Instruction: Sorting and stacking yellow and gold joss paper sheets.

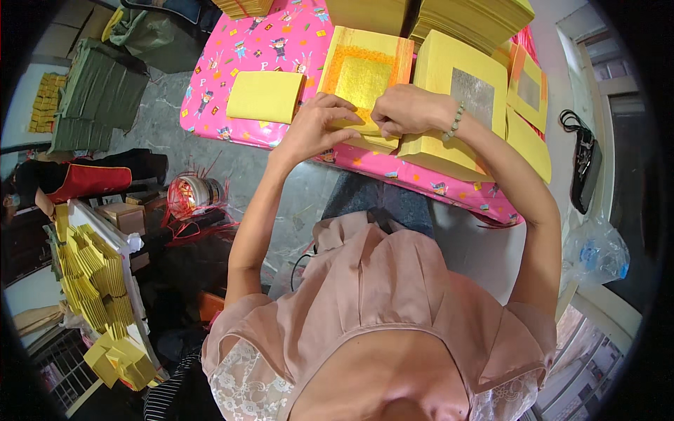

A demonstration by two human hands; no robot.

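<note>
A stack of yellow paper with a gold-foil square and orange border [363, 76] lies before me on the pink table. My left hand [319, 126] rests at its near left corner, the fingers bent but apart from the thumb. Over the near right edge, my right hand [413, 110] is closed, its fingers curled down onto the gold-foil paper; the fingertips are partly hidden. A beaded bracelet [455, 121] circles that wrist. To the left lies a plain yellow paper stack [263, 97]. A taller stack with a silver-foil square [474, 91] stands beside my right hand.
Tall yellow paper stacks [474, 24] stand at the table's far side, and silver-foil sheets [528, 91] lie at its right. The patterned pink tablecloth [210, 84] ends near my waist. On the left are a person in a red apron [88, 189], red strapping [193, 193] and folded yellow paper [91, 274].
</note>
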